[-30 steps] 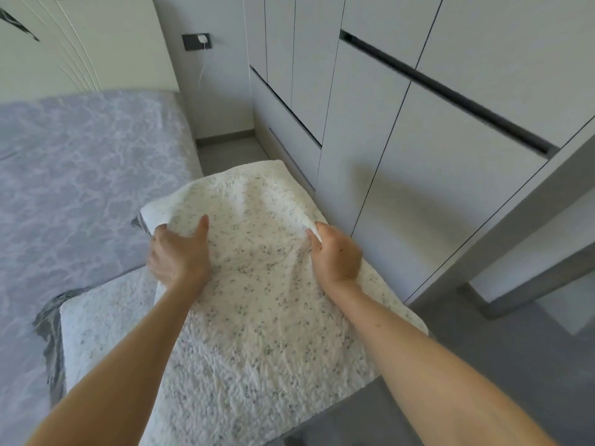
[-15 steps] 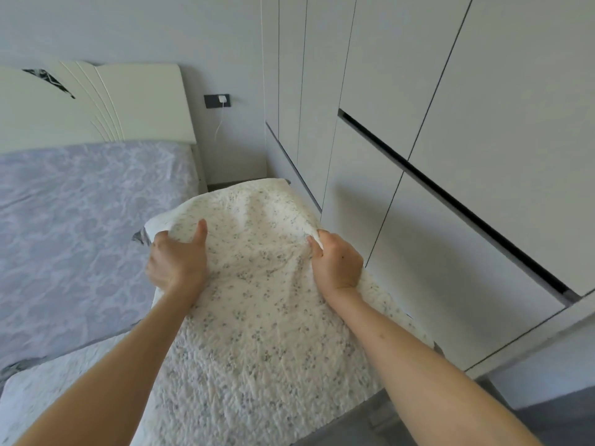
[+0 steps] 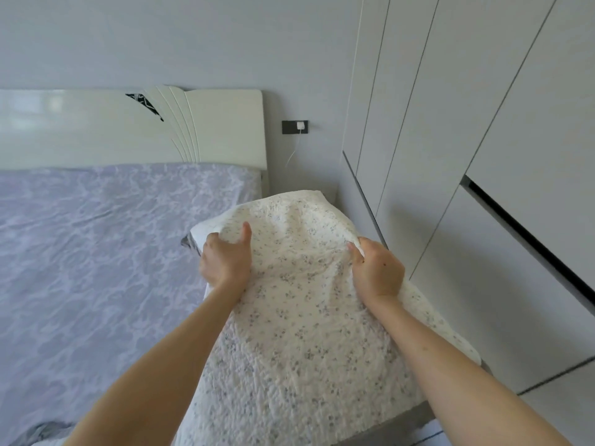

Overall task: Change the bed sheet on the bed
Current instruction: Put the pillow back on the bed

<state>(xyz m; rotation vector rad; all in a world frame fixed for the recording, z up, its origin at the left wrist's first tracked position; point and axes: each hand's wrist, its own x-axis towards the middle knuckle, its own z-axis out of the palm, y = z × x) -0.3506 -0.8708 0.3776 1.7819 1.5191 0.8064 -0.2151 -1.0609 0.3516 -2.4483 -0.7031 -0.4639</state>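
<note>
We see a white quilted sheet (image 3: 299, 333) printed with small grey-blue flowers, its face puckered all over by the stitching. It lies folded into a long, thick band along the right side of the bed (image 3: 96, 268), as seen from the foot. Its far end is lifted off the bed and arches up in a hump toward the headboard (image 3: 96, 130). At the lifted corner nearer the middle of the bed, the fold shows stacked white layers with a dark grey edge (image 3: 186, 243) under them.

The 2 hands are apart, 1 on each side of the lifted end. The left hand (image 3: 225, 259) grips the edge nearer the middle of the bed, with its fingers curled under the cloth and its thumb lying upright on top. The right hand (image 3: 378, 272) is clamped on the edge at the bed's outer side, its curled fingers bunching a ridge of fabric.

The bed itself wears a lavender sheet (image 3: 80, 220) with a pale marbled pattern, lightly creased. A bit of crumpled grey cloth (image 3: 45, 429) shows at the foot of the bed.

A pale grey wardrobe (image 3: 483, 156) stands to the right of the bed. All of its flat doors are closed, so we cannot see what it holds. A dark slot (image 3: 528, 239) runs along 1 door edge. Just beside the bed's headboard, a dark socket (image 3: 295, 127) holds a white plug, and a thin white cable (image 3: 293, 152) hangs from it.
</note>
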